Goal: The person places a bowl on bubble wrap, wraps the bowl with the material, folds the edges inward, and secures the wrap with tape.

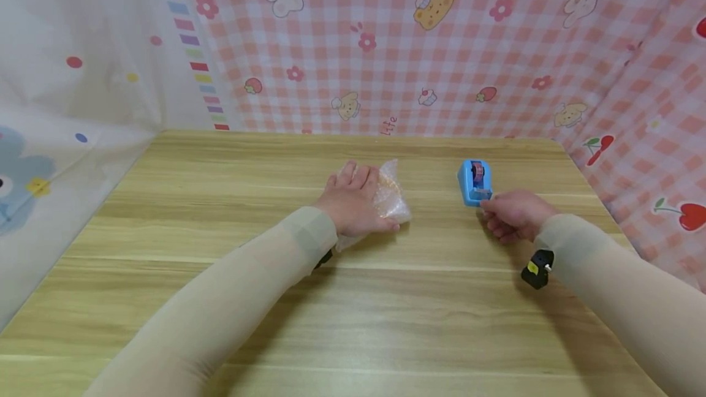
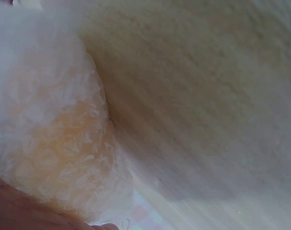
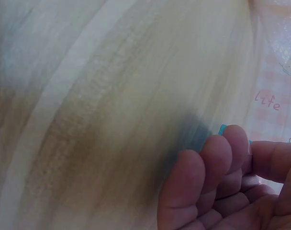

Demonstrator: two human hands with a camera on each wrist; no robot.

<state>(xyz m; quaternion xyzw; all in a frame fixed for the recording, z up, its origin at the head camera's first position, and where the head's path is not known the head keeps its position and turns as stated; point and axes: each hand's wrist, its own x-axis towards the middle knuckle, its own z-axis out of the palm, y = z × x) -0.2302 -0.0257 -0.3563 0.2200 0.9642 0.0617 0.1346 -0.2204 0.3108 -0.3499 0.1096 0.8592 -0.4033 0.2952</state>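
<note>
A bundle of clear bubble wrap (image 1: 393, 204) lies on the table, something yellowish showing through it in the left wrist view. My left hand (image 1: 353, 204) rests on top of it, fingers spread and fairly straight, covering much of the bundle. To the right stands a light blue tape dispenser (image 1: 467, 187) with a small roll of tape (image 1: 477, 171). At its near end, my right hand (image 1: 520, 214) pinches the end of the clear tape between thumb and index finger, the other fingers curled. In the right wrist view, those fingers (image 3: 181, 184) hide nearly all of the dispenser.
The wood-grain table (image 1: 419, 323) runs back to a pink checked cloth (image 1: 331, 66) hung behind it. Similar cloth hangs along the right side, and a white one (image 1: 110, 97) on the left. A black wrist camera (image 1: 537, 269) sits under the right sleeve.
</note>
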